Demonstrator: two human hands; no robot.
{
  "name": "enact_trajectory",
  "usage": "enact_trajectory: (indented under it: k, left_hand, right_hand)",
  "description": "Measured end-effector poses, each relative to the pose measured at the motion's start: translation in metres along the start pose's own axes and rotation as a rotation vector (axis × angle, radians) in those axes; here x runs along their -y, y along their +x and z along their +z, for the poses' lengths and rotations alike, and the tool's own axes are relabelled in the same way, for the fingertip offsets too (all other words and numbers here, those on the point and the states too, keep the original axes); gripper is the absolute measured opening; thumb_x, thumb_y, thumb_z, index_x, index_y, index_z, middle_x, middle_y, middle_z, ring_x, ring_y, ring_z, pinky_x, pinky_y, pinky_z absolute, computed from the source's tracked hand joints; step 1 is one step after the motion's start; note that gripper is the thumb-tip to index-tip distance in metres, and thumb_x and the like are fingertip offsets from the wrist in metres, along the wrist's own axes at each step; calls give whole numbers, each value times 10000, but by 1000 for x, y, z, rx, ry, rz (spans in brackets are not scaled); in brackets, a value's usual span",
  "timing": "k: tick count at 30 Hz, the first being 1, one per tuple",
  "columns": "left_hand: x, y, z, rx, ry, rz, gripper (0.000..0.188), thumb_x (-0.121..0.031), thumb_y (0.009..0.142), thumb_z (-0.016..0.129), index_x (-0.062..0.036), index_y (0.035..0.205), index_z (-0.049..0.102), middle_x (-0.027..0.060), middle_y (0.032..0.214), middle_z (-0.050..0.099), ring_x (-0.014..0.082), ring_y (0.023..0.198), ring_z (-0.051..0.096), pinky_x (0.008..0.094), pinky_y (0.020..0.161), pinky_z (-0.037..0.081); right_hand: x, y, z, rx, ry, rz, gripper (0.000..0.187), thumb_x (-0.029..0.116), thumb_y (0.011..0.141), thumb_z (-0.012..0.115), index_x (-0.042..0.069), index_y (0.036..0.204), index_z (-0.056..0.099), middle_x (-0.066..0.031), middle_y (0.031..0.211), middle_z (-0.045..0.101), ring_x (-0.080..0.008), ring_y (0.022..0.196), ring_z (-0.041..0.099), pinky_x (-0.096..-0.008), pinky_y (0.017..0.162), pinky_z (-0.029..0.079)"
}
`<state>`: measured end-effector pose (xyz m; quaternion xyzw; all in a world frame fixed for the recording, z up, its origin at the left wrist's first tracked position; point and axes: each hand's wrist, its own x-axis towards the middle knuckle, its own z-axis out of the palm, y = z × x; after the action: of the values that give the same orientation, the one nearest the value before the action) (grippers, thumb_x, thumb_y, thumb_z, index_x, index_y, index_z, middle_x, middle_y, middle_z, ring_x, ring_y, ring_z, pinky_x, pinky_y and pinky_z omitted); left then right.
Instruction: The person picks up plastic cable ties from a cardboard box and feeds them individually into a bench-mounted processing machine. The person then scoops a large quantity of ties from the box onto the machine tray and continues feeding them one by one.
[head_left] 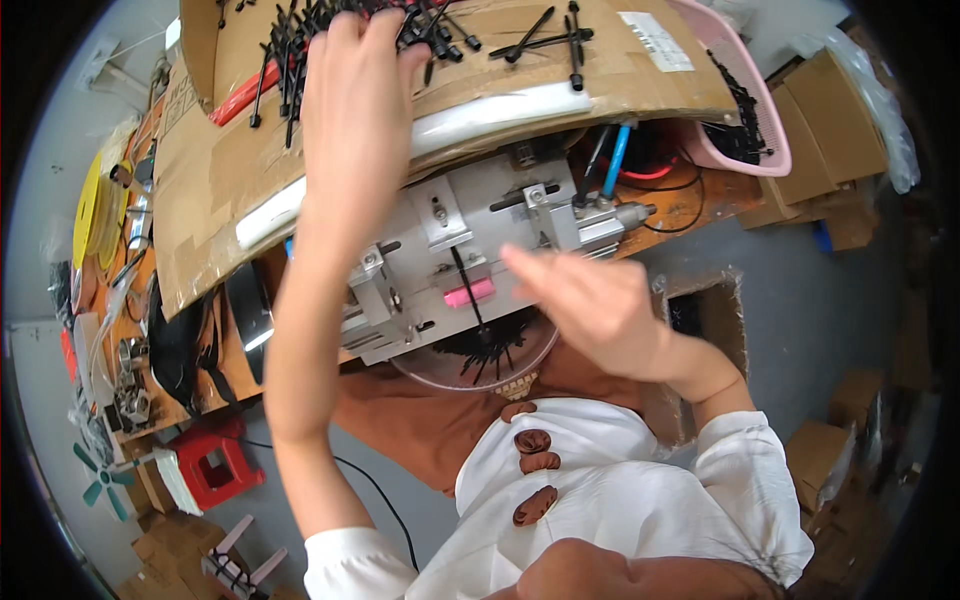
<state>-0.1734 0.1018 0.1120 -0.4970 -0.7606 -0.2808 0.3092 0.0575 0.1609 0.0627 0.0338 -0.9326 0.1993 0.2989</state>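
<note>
At the top, my left hand [358,95] reaches over a pile of black rods with knobbed ends [290,60]. Its fingers bend down among them; the tips are hidden, so a grip cannot be confirmed. My right hand [595,305] hovers just right of a metal fixture [490,225], slightly blurred. Its index finger sticks out and the other fingers are curled; whatever they may hold is hidden. One black rod [463,270] lies across the fixture's front, beside a pink cylinder [470,292]. Below the fixture's front edge, a clear bowl [420,372] holds several black rods.
The pile lies on a cardboard sheet [640,85] with a white padded edge [500,108]. A pink basket [775,130] of black parts stands at the right. Blue-handled tool [617,160], yellow spool [98,210], red stool [210,465] and cardboard boxes [825,115] surround the bench.
</note>
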Motion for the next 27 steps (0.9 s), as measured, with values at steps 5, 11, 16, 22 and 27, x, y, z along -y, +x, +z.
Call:
enact_trajectory:
  k: [5,11,16,22,27]
  left_hand:
    - [43,51,34,301,-10,44,197,-148,836,641,-9,976,625,165,851,610,347,837,598,415,734,464]
    - [43,-1,-34,328,-251,115,115,45,804,603,-10,905,606,102,877,603,246,778,592,305,710,464]
    - [37,-41,-70,426,-309,-49,154,75,776,630,-2,908,609,100,893,602,218,755,603,292,690,478]
    - [28,-61,-97,103,-293,-256,308,61,716,716,-32,1006,671,65,1025,586,122,725,586,277,669,495]
    - [-21,-117,-100,-44,-154,-232,226,83,692,713,-23,890,682,112,1048,589,197,829,597,300,724,492]
  right_hand:
    - [-73,58,-34,-339,-321,-78,256,-63,813,596,19,1045,669,-117,732,603,-228,627,610,-304,545,485]
    - [-139,113,-57,82,-396,-269,280,83,792,645,126,1067,672,-62,868,611,-266,718,618,-361,626,477]
    - [-130,157,-15,218,-359,-401,273,135,825,642,73,1091,627,-93,944,646,-241,759,648,-319,589,489]
    - [-100,205,-35,118,521,280,204,175,870,654,-5,955,700,-88,789,702,-148,678,634,-238,608,487]
    - [-88,179,-69,8,766,275,439,339,911,619,-39,1133,589,-197,993,670,-212,952,662,-266,645,567]
